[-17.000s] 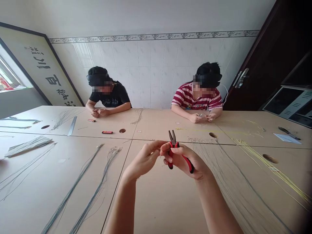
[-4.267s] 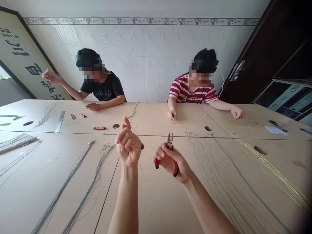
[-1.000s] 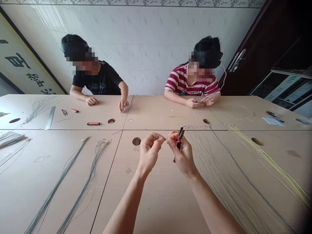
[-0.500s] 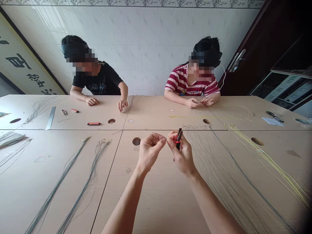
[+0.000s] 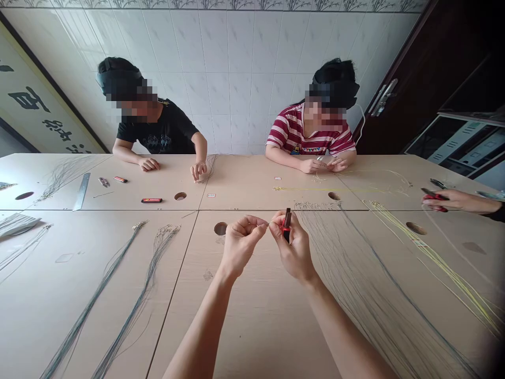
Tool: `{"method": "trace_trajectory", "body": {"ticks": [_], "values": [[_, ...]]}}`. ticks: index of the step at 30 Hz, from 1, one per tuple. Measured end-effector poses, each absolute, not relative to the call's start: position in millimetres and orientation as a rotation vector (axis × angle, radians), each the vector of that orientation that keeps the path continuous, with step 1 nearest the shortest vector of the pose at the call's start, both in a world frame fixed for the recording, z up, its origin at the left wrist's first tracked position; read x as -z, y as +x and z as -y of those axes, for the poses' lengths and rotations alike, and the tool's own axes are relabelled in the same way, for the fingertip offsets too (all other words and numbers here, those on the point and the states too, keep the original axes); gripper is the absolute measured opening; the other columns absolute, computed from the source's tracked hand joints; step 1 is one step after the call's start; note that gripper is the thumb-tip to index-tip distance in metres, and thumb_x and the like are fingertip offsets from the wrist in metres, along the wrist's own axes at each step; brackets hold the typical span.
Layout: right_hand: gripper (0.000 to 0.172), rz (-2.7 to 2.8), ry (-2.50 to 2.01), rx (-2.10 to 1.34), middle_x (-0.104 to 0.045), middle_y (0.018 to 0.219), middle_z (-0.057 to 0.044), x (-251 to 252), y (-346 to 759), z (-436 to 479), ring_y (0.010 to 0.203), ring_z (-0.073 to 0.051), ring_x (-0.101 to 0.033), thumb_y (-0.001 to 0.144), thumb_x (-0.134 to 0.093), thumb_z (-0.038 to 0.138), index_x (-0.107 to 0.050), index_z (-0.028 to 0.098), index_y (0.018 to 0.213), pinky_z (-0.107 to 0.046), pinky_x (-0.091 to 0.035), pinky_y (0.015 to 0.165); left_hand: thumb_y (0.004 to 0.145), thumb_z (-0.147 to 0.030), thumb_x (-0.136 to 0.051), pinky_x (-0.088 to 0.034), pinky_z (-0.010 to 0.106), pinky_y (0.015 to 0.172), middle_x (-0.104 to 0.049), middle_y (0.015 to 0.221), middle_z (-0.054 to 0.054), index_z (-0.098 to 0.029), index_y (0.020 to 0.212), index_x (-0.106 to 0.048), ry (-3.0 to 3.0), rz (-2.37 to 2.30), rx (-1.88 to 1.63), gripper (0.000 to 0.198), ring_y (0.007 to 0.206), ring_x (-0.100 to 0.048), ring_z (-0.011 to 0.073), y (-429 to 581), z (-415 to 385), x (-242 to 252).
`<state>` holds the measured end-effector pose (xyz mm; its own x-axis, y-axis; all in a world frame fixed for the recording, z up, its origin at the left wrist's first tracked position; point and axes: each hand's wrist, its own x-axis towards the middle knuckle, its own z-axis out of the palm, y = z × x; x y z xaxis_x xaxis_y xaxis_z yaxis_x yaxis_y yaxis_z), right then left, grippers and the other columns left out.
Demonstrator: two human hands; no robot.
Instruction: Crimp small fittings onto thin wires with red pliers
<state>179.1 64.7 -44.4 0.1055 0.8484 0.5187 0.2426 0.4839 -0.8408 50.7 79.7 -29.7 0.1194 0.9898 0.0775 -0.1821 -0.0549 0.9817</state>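
Observation:
My left hand is raised over the middle of the table, thumb and fingers pinched on something too small to make out. Its fingertips nearly meet those of my right hand, which holds red-and-black pliers upright against the palm while thumb and forefinger pinch at the same tiny piece. To the left lie two bundles of grey-green cords with small metallic-looking ends. On the right, thin dark cords are spread out, and beyond them is a yellow cord bundle.
Two people sit across the table, their hands on thin strands. At the right edge another person's hand holds red-handled pliers. A ruler, a red-and-black object and round table holes are farther back.
Another person's hand with red-handled pliers has come in from the right, and one light cord near the yellow bundle has shifted. My hands keep their pinch; the pliers in my right hand turned slightly.

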Motion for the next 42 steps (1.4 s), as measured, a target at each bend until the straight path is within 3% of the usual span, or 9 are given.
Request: {"method": "trace_trajectory", "body": {"ticks": [9,19,34,38,42], "values": [[0.013,1.476,-1.046,-0.559,-0.05,0.089,-0.001,46.2,179.5,-65.4,0.076,-0.014,-0.048,0.095,-0.052,0.03,-0.049,0.022,0.085,-0.029,-0.04,0.071,0.074,-0.036,-0.07,-0.019,0.022,0.045,-0.041,0.05,-0.007,-0.015,0.068,-0.064,1.121,-0.98,-1.266,0.023,0.046,-0.023,0.0047,50.8,-83.8,35.1],[0.011,1.529,-1.041,-0.462,-0.05,0.09,-0.002,44.4,178.7,-65.0,0.079,-0.014,-0.049,0.095,-0.052,0.026,-0.051,0.023,0.086,-0.03,-0.041,0.073,0.074,-0.035,-0.069,-0.015,0.021,0.043,-0.038,0.05,-0.008,-0.015,0.067,-0.059,1.099,-0.979,-1.248,0.024,0.046,-0.02,0.0043,50.3,-83.4,33.2],[0.009,1.585,-1.088,-0.43,-0.057,0.1,-0.006,44.6,180.4,-63.7,0.081,-0.017,-0.056,0.094,-0.054,0.032,-0.056,0.023,0.094,-0.032,-0.047,0.074,0.077,-0.032,-0.065,-0.024,0.022,0.047,-0.04,0.053,-0.006,-0.017,0.067,-0.059,1.197,-1.1,-1.418,0.019,0.049,-0.027,0.0067,45.8,-83.2,29.5],[0.01,1.679,-1.234,-0.381,-0.059,0.082,-0.004,40.3,184.6,-61.2,0.073,-0.018,-0.055,0.092,-0.053,0.031,-0.054,0.022,0.088,-0.034,-0.045,0.071,0.078,-0.031,-0.064,-0.028,0.022,0.049,-0.043,0.056,-0.005,-0.018,0.067,-0.058,1.268,-1.176,-1.558,0.019,0.052,-0.032,0.0082,42.7,-81.2,26.5],[0.015,1.772,-1.309,-0.31,-0.051,0.065,0.001,35.6,186.5,-56.6,0.061,-0.016,-0.046,0.088,-0.053,0.024,-0.046,0.023,0.075,-0.031,-0.038,0.062,0.08,-0.032,-0.063,-0.028,0.023,0.048,-0.038,0.053,-0.006,-0.019,0.068,-0.056,1.335,-1.223,-1.633,0.019,0.05,-0.03,0.0089,41.2,-79.7,27.4]]}}
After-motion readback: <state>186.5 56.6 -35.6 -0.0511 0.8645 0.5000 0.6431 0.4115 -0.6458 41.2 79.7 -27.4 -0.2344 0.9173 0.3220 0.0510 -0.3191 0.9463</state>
